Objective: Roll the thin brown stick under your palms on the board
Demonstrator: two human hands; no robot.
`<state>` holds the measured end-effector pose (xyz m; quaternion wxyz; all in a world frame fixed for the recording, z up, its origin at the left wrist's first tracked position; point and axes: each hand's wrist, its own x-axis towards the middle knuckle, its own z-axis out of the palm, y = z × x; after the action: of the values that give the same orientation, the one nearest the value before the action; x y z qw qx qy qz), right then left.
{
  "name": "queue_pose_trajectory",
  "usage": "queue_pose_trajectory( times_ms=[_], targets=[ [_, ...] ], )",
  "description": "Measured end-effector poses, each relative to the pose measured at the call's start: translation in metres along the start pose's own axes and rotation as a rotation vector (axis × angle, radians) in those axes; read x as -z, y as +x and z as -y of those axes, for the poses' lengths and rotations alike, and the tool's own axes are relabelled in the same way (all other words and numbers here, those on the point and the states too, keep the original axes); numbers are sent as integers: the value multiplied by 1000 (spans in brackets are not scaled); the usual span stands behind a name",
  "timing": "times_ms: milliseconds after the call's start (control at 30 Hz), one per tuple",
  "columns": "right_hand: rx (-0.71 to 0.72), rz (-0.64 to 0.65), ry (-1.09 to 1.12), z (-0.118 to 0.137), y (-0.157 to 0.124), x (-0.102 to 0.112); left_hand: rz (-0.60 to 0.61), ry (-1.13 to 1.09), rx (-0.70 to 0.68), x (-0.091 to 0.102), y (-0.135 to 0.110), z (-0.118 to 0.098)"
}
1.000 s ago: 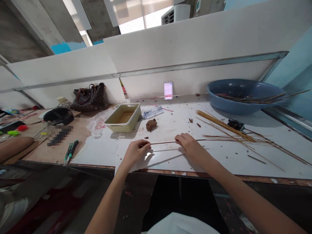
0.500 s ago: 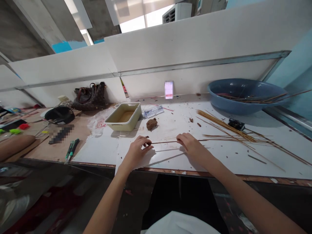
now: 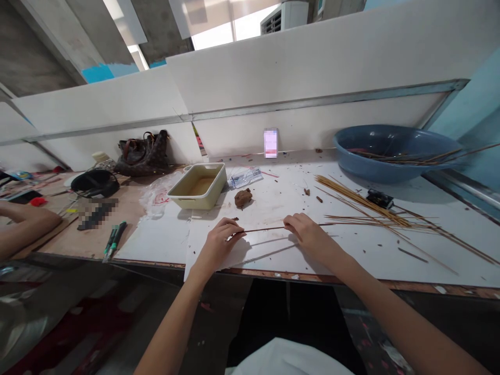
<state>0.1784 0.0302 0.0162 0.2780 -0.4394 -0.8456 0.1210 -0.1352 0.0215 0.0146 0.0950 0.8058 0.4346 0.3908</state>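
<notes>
A thin brown stick [image 3: 265, 229] is stretched level between my hands, just above the white work surface. My left hand [image 3: 221, 240] pinches its left end between thumb and fingertips, which hide that tip. My right hand [image 3: 307, 233] grips the stick farther along with bent fingers, and its other end juts out to the right. Beyond my left hand sits a brown clay-like lump [image 3: 242, 198]. A bundle of thin tan sticks [image 3: 355, 198] lies to the right of my right hand.
A pale yellow tub [image 3: 195, 200] stands behind my left hand, and a big blue basin [image 3: 390, 166] at the back right. A phone [image 3: 270, 143] leans on the partition. Green-handled tools [image 3: 115, 239], a handbag [image 3: 144, 156] and another person's arm [image 3: 27, 226] are at left.
My left fingers have closed further over the stick's end, covering the dark bit that showed between them. My right hand has barely moved. The other person's arm at left has shifted upward.
</notes>
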Motion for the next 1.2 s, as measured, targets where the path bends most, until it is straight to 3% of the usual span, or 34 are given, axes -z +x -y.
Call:
queue_pose_trajectory(
  times_ms=[333,500,633,767,1000,1200],
  targets=[
    [-32,43,49,0,0,3,-6,15,-13,0,-1,-1],
    [-1,51,-25,-2,1,5,164,113,-96,4,1,2],
    [13,54,-70,-5,1,2,179,239,-108,2,3,2],
    [39,58,-164,-7,0,-5,94,431,-16,-19,-4,-19],
    [54,45,-286,-5,-1,-10,118,487,105,-84,-32,-67],
    [51,5,-302,1,-25,-31,93,539,138,-92,-40,-73]
  ],
)
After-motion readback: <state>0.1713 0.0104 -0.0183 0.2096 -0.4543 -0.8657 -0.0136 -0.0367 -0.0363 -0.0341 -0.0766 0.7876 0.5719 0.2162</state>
